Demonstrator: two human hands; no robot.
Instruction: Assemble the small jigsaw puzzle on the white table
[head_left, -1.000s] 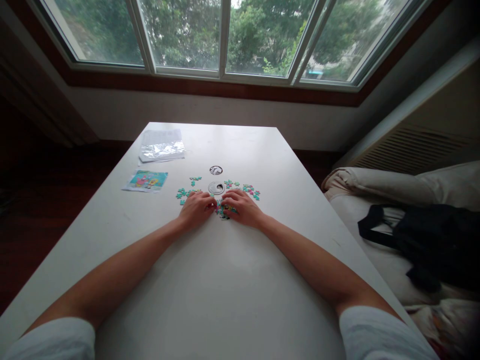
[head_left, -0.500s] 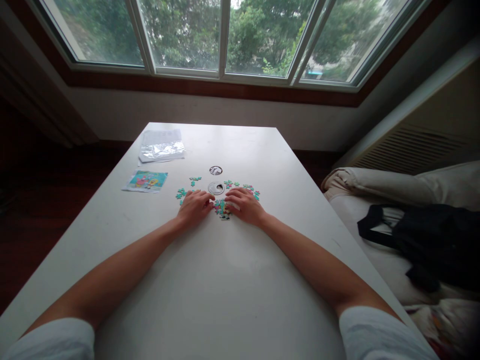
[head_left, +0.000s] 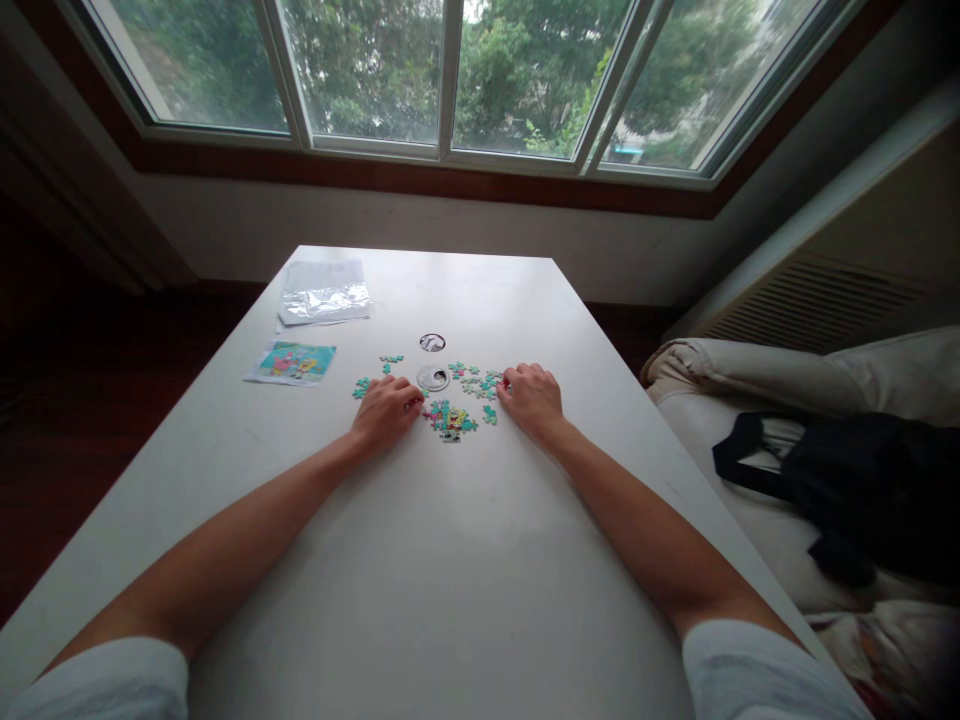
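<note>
A partly joined jigsaw puzzle (head_left: 450,420) lies on the white table between my hands, with a yellow figure on teal. My left hand (head_left: 388,412) rests at its left, fingers curled, and a small teal puzzle piece shows at the fingertips. On the other side my right hand (head_left: 531,400) is bent over the edge of a group of loose puzzle pieces (head_left: 478,384); its fingertips are drawn together, and what they hold is hidden. One teal piece (head_left: 490,414) lies apart, just right of the joined part. More pieces (head_left: 361,387) lie beside my left hand.
A round lidlike disc (head_left: 433,377) and a second round item (head_left: 432,342) lie beyond the puzzle. To the left are a picture sheet (head_left: 294,362) and a clear plastic bag (head_left: 325,292). A sofa with a black bag (head_left: 877,490) stands at the right.
My right hand has moved right, from the joined puzzle to the loose pieces, uncovering the joined part and the teal piece beside it. My left hand has barely shifted.
</note>
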